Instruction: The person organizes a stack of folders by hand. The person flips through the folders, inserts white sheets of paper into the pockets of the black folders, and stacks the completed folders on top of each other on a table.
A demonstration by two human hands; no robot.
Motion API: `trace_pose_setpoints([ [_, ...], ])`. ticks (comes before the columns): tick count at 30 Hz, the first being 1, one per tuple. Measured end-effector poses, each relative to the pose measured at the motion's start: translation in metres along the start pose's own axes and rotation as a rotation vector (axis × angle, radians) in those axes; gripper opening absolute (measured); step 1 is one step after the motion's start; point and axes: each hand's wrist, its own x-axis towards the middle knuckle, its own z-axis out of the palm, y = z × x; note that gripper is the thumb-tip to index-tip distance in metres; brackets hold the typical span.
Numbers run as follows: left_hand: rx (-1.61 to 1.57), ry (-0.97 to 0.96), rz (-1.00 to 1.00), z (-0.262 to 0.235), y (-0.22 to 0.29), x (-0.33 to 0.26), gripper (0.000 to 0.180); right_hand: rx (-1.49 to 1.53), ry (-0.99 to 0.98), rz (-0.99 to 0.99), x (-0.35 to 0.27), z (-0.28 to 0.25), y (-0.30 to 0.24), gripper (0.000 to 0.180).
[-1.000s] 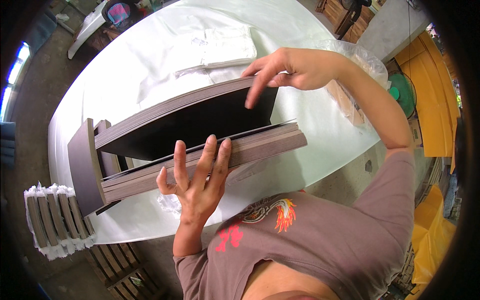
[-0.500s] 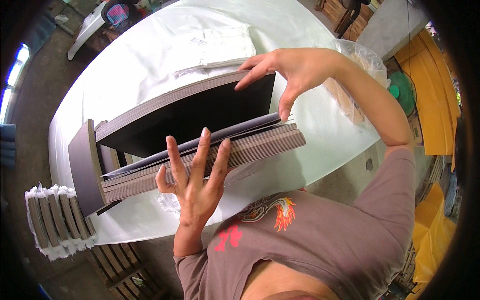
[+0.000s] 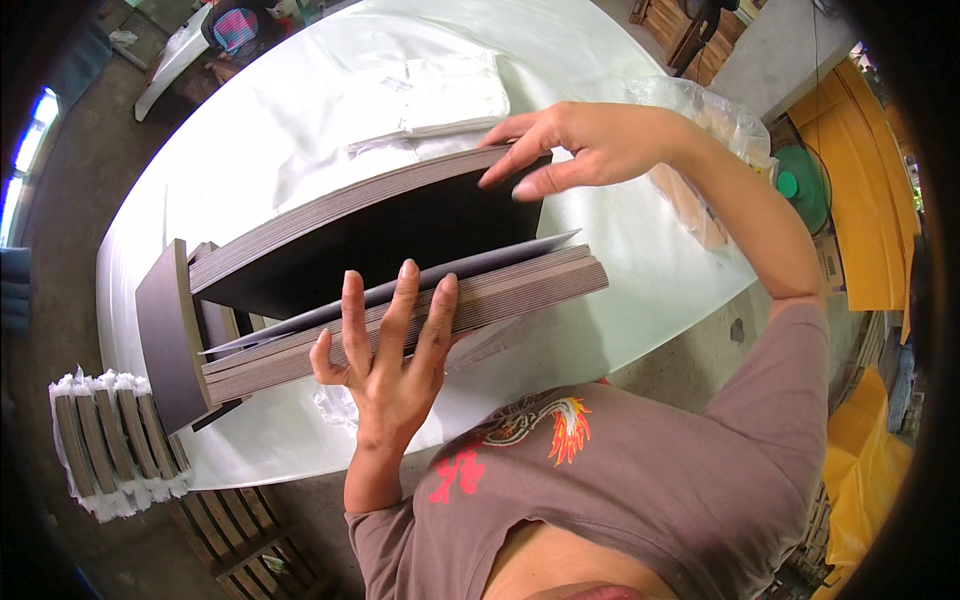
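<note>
A thick stack of dark brown sheets [image 3: 330,215] stands on edge on the white table [image 3: 300,110], split into a far part and a near part [image 3: 520,290] with a dark gap between. My left hand [image 3: 385,355] lies flat, fingers spread, against the near part. My right hand [image 3: 580,145] reaches over from the right, its fingertips pinching the top right corner of the far part. One thin sheet [image 3: 470,265] leans loose in the gap. A brown end board [image 3: 165,330] closes the stack on the left.
Folded clear plastic bags [image 3: 440,95] lie on the table behind the stack. A wrapped row of brown bundles [image 3: 110,445] sits on a wooden pallet at the lower left. A plastic bag with brown pieces [image 3: 700,180] lies at the right, near yellow sacks [image 3: 860,200].
My right hand has come back to the far part's top corner and grips it. A thin sheet has dropped toward the near part. My left hand stays flat against the near part.
</note>
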Motion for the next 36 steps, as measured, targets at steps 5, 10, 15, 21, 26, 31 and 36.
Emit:
trace_pose_setpoints([
  [5, -0.006, -0.027, -0.013, 0.0, 0.0, -0.003, 0.05, 0.006, -0.022, -0.056, -0.002, -0.003, 0.003, 0.083],
  [10, -0.012, -0.045, -0.021, 0.001, 0.001, -0.003, 0.049, 0.096, -0.028, -0.031, 0.001, -0.001, 0.008, 0.09],
  [15, -0.031, -0.051, -0.033, -0.001, 0.001, -0.002, 0.048, 0.043, -0.041, 0.035, 0.0, -0.002, -0.002, 0.089],
  [21, -0.055, 0.025, -0.06, 0.001, 0.0, -0.003, 0.051, 0.006, -0.062, -0.008, -0.001, -0.008, -0.004, 0.071],
  [26, 0.047, 0.103, 0.055, 0.01, -0.004, -0.006, 0.052, 0.255, -0.089, -0.089, 0.0, -0.008, -0.002, 0.047],
  [31, 0.039, 0.026, 0.01, 0.004, 0.0, -0.002, 0.05, 0.061, -0.065, -0.031, -0.005, -0.005, -0.004, 0.04],
  [36, -0.034, -0.025, -0.032, 0.002, 0.0, -0.003, 0.039, -0.003, 0.017, 0.017, -0.006, 0.001, -0.002, 0.067],
])
